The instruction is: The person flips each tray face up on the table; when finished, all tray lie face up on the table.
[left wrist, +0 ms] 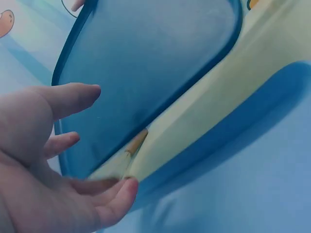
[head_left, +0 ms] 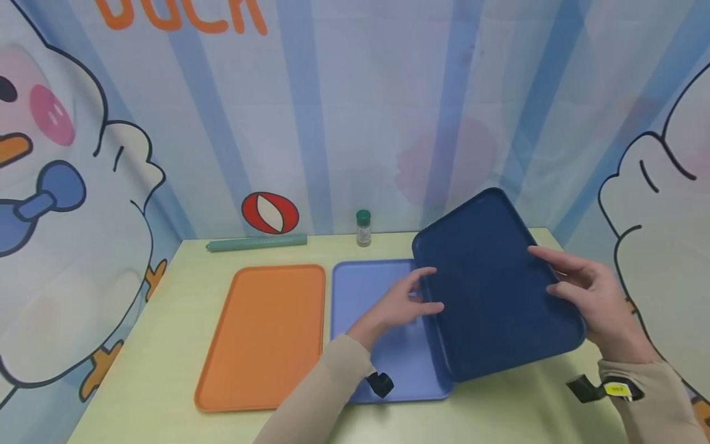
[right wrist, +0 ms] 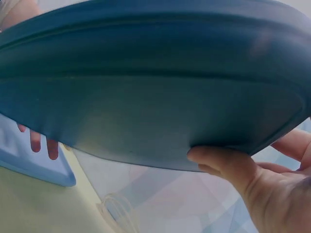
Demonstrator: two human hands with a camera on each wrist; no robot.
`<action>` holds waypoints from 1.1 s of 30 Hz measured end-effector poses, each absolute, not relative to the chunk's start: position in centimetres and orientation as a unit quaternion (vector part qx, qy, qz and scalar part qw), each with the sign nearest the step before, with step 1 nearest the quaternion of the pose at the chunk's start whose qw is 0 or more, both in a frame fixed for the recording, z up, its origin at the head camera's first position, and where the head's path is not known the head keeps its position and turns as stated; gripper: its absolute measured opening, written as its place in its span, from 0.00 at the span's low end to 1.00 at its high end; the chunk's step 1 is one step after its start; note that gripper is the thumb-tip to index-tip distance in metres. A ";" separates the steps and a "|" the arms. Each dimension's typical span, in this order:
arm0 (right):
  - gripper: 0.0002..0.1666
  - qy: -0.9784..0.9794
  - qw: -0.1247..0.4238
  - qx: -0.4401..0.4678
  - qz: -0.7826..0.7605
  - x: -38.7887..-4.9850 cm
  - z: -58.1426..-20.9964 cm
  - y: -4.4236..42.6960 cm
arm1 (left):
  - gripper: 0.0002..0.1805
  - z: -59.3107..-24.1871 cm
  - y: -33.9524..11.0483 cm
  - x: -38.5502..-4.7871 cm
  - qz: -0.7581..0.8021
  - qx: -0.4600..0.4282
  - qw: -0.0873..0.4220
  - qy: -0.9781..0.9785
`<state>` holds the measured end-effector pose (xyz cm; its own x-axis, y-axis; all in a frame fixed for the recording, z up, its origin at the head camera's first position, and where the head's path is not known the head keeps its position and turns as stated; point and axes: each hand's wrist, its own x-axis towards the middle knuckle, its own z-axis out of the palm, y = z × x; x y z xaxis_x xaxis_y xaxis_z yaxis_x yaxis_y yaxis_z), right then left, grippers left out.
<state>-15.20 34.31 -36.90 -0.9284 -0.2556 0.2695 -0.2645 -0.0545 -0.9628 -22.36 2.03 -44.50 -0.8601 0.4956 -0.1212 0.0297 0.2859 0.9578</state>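
Note:
A dark blue tray [head_left: 493, 290] is held up at a tilt over the right side of the table, covering part of a light blue tray [head_left: 388, 274]. My right hand [head_left: 599, 296] grips its right edge, and in the right wrist view the thumb [right wrist: 218, 160] presses on the tray's face. At the opposite edge is my left hand [head_left: 396, 302], its thumb and fingers spread; in the left wrist view the fingers [left wrist: 116, 204] stand apart and pinch nothing visible. Left of the light blue tray lies an orange tray [head_left: 266, 339], flat on the table.
A small green-capped jar [head_left: 363, 228] stands at the table's back edge. Left of it lies a long green rolled or folded thing [head_left: 257, 243]. A printed curtain [head_left: 355, 123] hangs behind the table [head_left: 161, 345]. Some thin pale cable [right wrist: 116, 211] shows in the right wrist view.

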 end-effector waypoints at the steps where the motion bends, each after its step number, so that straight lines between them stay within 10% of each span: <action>1: 0.34 -0.686 0.005 0.190 0.702 -15.3 -37.1 34.4 | 0.39 -44.7 2.0 -22.3 0.577 0.171 0.208 0.771; 33: 0.38 -0.879 -0.067 0.104 0.460 -16.9 -40.1 37.3 | 0.37 -45.4 0.9 -21.9 0.623 0.137 0.182 0.748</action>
<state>-16.94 37.28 -40.09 -0.9693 -0.2449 -0.0217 -0.1220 0.5556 -0.8224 -21.93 0.87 -45.40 -0.8957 0.4328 -0.1021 -0.0219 0.1864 0.9822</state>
